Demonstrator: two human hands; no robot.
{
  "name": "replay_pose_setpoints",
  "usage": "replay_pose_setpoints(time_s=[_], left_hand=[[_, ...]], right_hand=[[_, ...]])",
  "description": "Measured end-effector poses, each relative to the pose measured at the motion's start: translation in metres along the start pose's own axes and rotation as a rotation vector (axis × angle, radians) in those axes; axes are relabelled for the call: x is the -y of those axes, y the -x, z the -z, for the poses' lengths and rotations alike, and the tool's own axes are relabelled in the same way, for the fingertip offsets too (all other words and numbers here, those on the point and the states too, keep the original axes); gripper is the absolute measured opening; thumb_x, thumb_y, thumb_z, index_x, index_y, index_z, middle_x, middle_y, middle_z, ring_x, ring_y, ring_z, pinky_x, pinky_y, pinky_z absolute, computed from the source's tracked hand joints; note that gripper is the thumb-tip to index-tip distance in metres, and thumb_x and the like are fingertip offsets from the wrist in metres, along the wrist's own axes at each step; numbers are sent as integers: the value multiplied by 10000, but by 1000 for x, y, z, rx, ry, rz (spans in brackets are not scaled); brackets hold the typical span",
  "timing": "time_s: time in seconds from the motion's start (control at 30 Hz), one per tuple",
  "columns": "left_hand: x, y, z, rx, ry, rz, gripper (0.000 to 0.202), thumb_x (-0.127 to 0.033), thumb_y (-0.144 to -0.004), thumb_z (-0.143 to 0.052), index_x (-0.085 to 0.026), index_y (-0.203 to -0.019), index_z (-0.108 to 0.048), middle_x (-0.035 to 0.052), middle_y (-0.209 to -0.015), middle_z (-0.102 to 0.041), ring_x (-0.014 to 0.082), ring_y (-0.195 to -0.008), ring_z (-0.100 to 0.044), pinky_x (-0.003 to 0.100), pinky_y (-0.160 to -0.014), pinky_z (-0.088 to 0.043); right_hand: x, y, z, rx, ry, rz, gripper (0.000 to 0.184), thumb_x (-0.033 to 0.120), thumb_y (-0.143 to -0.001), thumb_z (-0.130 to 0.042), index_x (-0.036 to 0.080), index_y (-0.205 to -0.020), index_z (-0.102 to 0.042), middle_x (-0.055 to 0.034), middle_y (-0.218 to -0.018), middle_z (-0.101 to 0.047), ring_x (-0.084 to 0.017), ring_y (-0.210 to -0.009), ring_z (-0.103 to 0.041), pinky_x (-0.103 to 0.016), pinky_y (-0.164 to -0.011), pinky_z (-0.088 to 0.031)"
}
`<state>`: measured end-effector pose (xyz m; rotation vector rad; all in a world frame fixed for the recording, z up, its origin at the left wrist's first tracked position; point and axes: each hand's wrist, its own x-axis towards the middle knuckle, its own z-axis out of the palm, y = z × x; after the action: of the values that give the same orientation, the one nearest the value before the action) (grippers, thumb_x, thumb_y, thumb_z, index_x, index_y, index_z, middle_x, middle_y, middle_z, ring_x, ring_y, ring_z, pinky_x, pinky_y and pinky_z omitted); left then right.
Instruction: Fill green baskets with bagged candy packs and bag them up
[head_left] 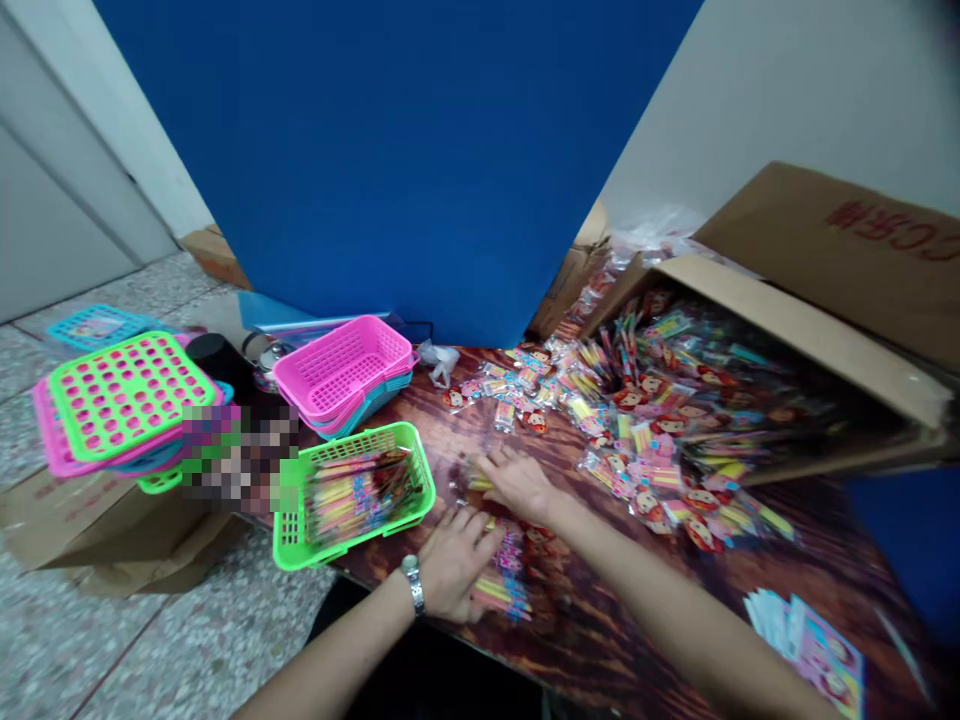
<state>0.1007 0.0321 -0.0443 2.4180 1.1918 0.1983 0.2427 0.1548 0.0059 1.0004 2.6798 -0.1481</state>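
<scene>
My left hand [455, 568], with a metal watch on its wrist, is closed over the edge of several clear packets of pencil-like sticks [501, 592] at the table's near edge. My right hand [517, 484] reaches in just beyond it, fingers bent down onto another packet [478, 478], slightly blurred. The packets show yellow and pink sticks and a red-haired cartoon figure. Left of my hands, a green basket [421, 470] holds a layer of such packets. A loose pile of packets [652, 450] spreads to the right.
A cardboard box [795, 310] lies open toward the pile, full of packets. Pink and blue baskets [341, 370] are stacked behind the green one. Further left are a green perforated lid [135, 395] and more baskets. Printed cards [814, 650] lie front right. A blue panel [390, 160] stands behind.
</scene>
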Motion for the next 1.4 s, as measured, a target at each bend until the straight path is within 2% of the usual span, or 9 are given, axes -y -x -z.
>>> replay_pose_setpoints(time_s=[0.1,0.17,0.33,0.43,0.63,0.9,1.03,1.2,1.4], left_hand=[[0,0,-1,11,31,1,932,-475,-589,-652,-181,-1368,-234,154,-1335,-356,356,-1204,-324,538,-1025,-254],[0,0,0,11,35,4,922,-463,-589,-653,-184,-1364,-237,153,-1345,-348,356,-1210,-320,543,-1032,-239],[-2,1,2,-2,28,-1,875,-471,-615,-639,-178,-1350,-265,154,-1341,-352,346,-1208,-325,523,-1040,-236],[-2,1,1,-9,20,-10,879,-435,-594,-654,-169,-1342,-276,155,-1320,-366,344,-1195,-335,512,-1041,-237],[-4,1,2,-6,17,-7,875,-442,-644,-618,-180,-1373,-210,164,-1351,-325,359,-1228,-298,549,-1029,-227],[-4,4,0,2,16,-5,869,-402,-660,-616,-177,-1385,-192,167,-1368,-314,362,-1233,-294,549,-1022,-236],[-4,4,-1,22,20,1,892,-382,-643,-626,-167,-1389,-187,173,-1368,-321,366,-1236,-293,555,-1027,-226],[-6,3,2,51,35,24,854,-355,-647,-614,-182,-1380,-211,167,-1377,-321,365,-1239,-293,569,-1027,-215],[-8,4,0,64,31,39,852,-338,-655,-610,-181,-1382,-195,164,-1376,-325,363,-1236,-296,573,-1033,-198]], right_hand=[[1,5,-10,-13,-57,16,765,401,-781,-626,280,-1411,-208,-101,-1153,-565,-258,-1024,-527,-329,-783,-462],[1,6,-14,-17,-108,9,806,389,-783,-622,232,-1430,-169,-115,-1168,-571,-261,-1038,-532,-342,-812,-455],[-6,15,-16,-15,-271,82,615,327,-783,-618,210,-1336,-377,-116,-1210,-563,-250,-1085,-534,-333,-863,-445],[-15,23,-14,-46,-473,202,624,419,-785,-612,170,-1319,-407,-135,-1242,-545,-251,-1122,-519,-339,-913,-425],[-25,32,-22,-97,-778,194,379,379,-903,-429,189,-1221,-512,-66,-1003,-662,-177,-869,-625,-298,-781,-478],[-31,36,-38,-152,-911,42,537,460,-780,-616,180,-1228,-521,-95,-1093,-644,-225,-950,-609,-354,-842,-468],[-35,36,-39,-158,-990,71,484,450,-804,-594,208,-1218,-529,-71,-1148,-621,-216,-996,-589,-350,-874,-450],[-32,39,-36,-116,-973,41,515,447,-757,-650,191,-1191,-539,-64,-1029,-644,-198,-880,-603,-313,-783,-471],[-30,40,-34,-101,-884,70,592,492,-738,-654,206,-1234,-502,-95,-1148,-582,-234,-1017,-555,-344,-875,-433]])
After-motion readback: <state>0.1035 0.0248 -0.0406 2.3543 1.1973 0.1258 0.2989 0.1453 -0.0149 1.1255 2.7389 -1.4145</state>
